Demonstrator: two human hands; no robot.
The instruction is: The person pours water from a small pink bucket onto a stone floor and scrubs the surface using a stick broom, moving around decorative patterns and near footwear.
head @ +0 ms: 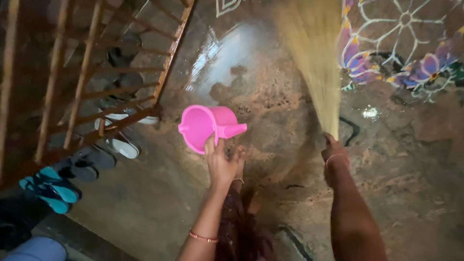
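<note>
Nearest: two bare forearms, one thin beaded bangle on the left wrist. Left hand (220, 162) is wrapped around the rim and handle of one pink plastic mug (209, 126), smooth and glossy, round mouth tipped toward the camera, held above the floor at frame centre. Right hand (333, 151) is closed tight on the neck of one grass broom (314, 58); the fine straw-coloured bristles fan out away from the grip, blurred. Below: stone floor (270, 96), mottled brown, rough and pitted, with one shiny wet patch beyond the mug. Left side: one wooden railing (121, 92), slatted, orange-brown. Under it footwear: one teal pair (50, 188), one dark pair (89, 162), one white pair (121, 145), and more further back, too dark to count. Far right: painted floor pattern (406, 43), white outlines, purple petals, yellow centres.
</note>
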